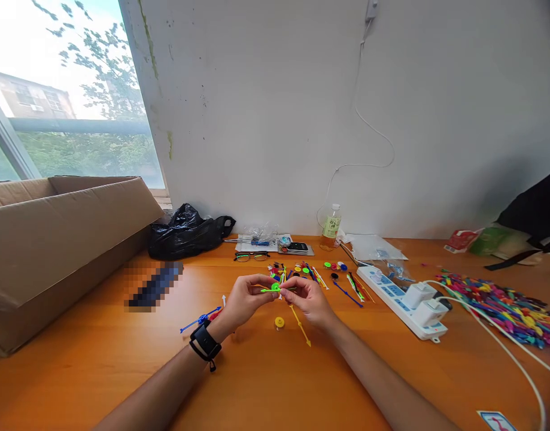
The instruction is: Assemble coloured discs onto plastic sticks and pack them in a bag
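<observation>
My left hand [248, 299] and my right hand [308, 301] meet over the middle of the table. Between their fingertips they pinch a small bright green spinner [275, 288], with a round disc and a slim arrow; the fingers hide part of it. Below the hands lie a yellow round piece [279, 323] and a yellow arrow [300, 325]. Beside my left wrist, which wears a black band, a blue arrow [191, 325] lies near a red piece [215, 314]. Loose arrows and discs in several colours [317, 275] are scattered just behind the hands.
A cardboard box [68, 233] and black plastic bag [185, 233] stand left. Glasses [251, 257], a phone [297, 246] and a drink bottle [331, 227] sit at the back. On the right are a power strip [391, 299] with cables and a heap of colourful small pieces [503, 305].
</observation>
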Action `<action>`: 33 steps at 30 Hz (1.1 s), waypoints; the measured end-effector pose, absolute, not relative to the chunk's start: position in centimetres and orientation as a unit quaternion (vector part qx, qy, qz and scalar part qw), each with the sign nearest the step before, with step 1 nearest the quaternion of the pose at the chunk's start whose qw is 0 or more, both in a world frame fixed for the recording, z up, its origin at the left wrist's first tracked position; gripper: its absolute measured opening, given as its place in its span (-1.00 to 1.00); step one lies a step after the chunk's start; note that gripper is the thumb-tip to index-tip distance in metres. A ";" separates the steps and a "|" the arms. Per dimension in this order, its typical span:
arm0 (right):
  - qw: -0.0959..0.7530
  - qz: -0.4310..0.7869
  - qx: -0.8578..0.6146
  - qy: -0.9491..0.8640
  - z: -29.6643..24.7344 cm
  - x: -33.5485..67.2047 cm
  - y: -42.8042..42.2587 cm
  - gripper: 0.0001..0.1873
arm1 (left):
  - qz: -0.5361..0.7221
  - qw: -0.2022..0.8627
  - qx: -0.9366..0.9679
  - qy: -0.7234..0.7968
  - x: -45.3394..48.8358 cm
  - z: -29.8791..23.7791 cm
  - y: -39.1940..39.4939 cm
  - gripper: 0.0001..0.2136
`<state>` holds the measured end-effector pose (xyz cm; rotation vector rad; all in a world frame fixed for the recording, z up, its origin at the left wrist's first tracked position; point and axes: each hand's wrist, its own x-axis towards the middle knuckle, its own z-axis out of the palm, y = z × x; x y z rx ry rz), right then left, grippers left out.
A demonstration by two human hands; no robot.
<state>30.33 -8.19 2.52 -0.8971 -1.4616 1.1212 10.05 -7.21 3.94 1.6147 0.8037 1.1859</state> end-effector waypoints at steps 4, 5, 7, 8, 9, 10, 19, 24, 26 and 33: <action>0.519 0.442 -0.379 -0.626 2.5 30.3 -8.3 -0.60 | 0.482 0.474 0.662 0.323 10.1 4.1 -7.3 -0.69; 0.517 0.433 -0.382 -0.632 2.4 30.3 -8.4 -0.61 | 0.480 0.473 0.664 0.323 10.1 4.1 -7.4 -0.68; 0.513 0.412 -0.388 -0.645 2.4 30.3 -8.4 -0.62 | 0.475 0.467 0.671 0.325 10.1 4.1 -7.4 -0.68; 0.509 0.404 -0.391 -0.652 2.3 30.3 -8.5 -0.63 | 0.472 0.463 0.675 0.327 10.1 4.2 -7.5 -0.68; 0.504 0.398 -0.394 -0.658 2.3 30.3 -8.5 -0.64 | 0.469 0.460 0.678 0.329 10.1 4.2 -7.6 -0.68; 0.499 0.393 -0.396 -0.662 2.3 30.3 -8.6 -0.65 | 0.467 0.458 0.681 0.330 10.1 4.2 -7.7 -0.68; 0.482 0.354 -0.412 -0.688 3.0 30.0 -9.4 -0.77 | 0.461 0.462 0.685 0.325 10.2 4.9 -8.4 -0.68; 0.494 0.351 -0.407 -0.683 3.0 29.8 -9.5 -0.74 | 0.464 0.457 0.691 0.313 10.1 5.2 -8.5 -0.68; 0.493 0.354 -0.411 -0.681 3.0 29.9 -9.6 -0.67 | 0.469 0.453 0.692 0.309 10.1 5.0 -8.3 -0.69; 0.473 0.336 -0.443 -0.683 3.1 29.9 -9.8 -0.64 | 0.478 0.437 0.702 0.297 10.2 4.4 -8.1 -0.73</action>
